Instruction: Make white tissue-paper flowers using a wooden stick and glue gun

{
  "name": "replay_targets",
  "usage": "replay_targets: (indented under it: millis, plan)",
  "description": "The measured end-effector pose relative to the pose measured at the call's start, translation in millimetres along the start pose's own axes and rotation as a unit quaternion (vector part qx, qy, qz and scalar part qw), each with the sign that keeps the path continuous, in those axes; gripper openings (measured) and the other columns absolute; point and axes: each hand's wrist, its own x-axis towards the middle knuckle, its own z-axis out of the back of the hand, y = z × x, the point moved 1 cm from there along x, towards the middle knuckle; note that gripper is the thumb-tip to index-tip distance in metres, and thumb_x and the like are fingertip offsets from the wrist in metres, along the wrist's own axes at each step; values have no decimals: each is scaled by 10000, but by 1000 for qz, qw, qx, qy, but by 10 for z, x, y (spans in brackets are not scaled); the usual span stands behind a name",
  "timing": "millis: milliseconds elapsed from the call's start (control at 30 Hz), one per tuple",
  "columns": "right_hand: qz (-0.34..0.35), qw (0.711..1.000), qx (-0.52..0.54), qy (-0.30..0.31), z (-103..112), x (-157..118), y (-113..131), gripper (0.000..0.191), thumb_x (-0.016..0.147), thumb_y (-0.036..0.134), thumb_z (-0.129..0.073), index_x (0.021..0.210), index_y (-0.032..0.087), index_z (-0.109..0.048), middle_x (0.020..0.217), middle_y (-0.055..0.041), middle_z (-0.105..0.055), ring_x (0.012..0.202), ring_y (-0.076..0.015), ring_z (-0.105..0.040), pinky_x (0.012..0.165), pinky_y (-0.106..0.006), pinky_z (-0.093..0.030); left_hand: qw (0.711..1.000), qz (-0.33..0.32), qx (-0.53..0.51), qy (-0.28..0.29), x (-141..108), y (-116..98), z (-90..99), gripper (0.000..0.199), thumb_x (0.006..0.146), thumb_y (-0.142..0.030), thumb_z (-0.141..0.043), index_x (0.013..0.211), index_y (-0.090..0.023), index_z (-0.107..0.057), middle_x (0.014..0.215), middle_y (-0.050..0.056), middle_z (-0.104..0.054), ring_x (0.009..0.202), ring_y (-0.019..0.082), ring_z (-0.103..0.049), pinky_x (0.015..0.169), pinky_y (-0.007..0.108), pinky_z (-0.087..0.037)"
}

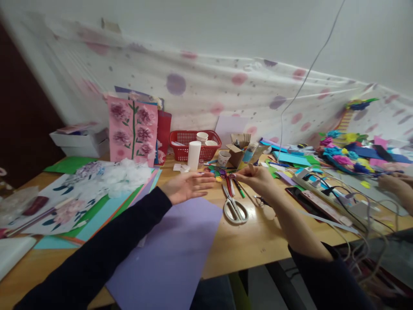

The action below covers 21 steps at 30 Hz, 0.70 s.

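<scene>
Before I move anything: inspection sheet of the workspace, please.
Surface: wooden table, partly covered.
Job's things: purple sheet overhanging the front edge; scissors right of it.
Clutter: pens, red basket, coloured papers at left.
Left grip: open, fingers extended, near the purple sheet.
Right grip: fingertips drawn together near the pens; anything held unclear.
Cables: several around the power strip, right side.
Surroundings: dotted sheeting behind; another person's hand far right.

wall: plain pale grey wall (226, 26), thin white cable (281, 129) in front
cover: thin white sheet with pink and purple dots (203, 82), sagging
left edge: dark brown upright surface (22, 107), blurred
desk: glossy light-brown wooden desk (248, 252)
floor: grey floor patch (258, 282) below
light: soft, glare on desk
</scene>
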Motion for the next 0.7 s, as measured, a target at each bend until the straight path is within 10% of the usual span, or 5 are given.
replay_targets:
  millis: [100,267,400,567,700]
  plan:
    - [1,997,-62,-47,252,-22,-28,407,601,568,-722,569,168,-658,448,31,-450,444,-92,-355,447,-253,-242,978,-65,124,-157,-104,-170,335,293,708,-144,-680,999,-163,-700,1130,110,-681,958,194,-650,905,332,-446]
    - [-37,999,6,-23,378,-71,-6,441,649,603,-693,659,163,-672,419,69,-330,372,-69,-295,366,-229,-209,859,-303,263,-319,-237,-376,558,305,596,-71,-743,889,-147,-708,870,71,-737,895,194,-665,890,297,-456]
    - [-71,989,124,41,226,-79,57,397,641,544,-734,652,158,-641,545,14,-505,438,-75,-436,390,-215,-385,863,-258,377,-216,-173,-258,165,105,741,-228,-696,762,-132,-734,542,49,-670,569,183,-645,648,274,-492]
    - [-67,980,165,92,75,-109,171,312,687,458,-746,691,156,-669,586,-4,-557,488,-91,-518,425,-207,-478,896,-240,357,-107,136,-71,-372,293,697,-147,-744,988,-140,-707,967,107,-721,564,146,-649,546,276,-510]
    - [-53,968,200,145,-14,-153,232,304,702,455,-747,707,161,-670,636,-29,-627,558,-128,-607,499,-239,-548,936,-175,305,-29,358,-14,-588,197,724,-132,-737,918,-112,-708,818,89,-720,612,145,-658,622,297,-546]
